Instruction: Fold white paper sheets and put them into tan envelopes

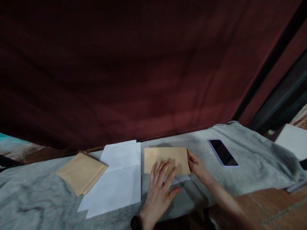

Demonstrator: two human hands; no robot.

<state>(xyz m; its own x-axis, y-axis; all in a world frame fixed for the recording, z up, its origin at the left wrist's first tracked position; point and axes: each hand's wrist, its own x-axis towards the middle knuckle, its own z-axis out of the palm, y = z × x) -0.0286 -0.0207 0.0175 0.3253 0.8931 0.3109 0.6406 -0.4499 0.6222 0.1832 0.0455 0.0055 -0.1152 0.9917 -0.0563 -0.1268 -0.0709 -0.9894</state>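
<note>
A brown paper envelope [157,155] lies lengthwise on the grey cloth in front of me. My left hand [160,188] rests its spread fingers on the envelope's face. At the right end, my right hand [195,163] grips the envelope's edge; some of its fingers are hidden there, and that end bulges a little. A piece of white paper [181,180] shows below the envelope's lower edge. To the left lie white paper sheets [117,182] with a crease across them. A stack of brown envelopes [80,172] overlaps the sheets' left side.
A phone [223,153] with a dark screen and pale purple edge lies to the right on the grey cloth [259,163]. Behind it hangs a dark red curtain [153,80], with a dark pole [266,64] at the right. A white object [291,140] stands at the far right.
</note>
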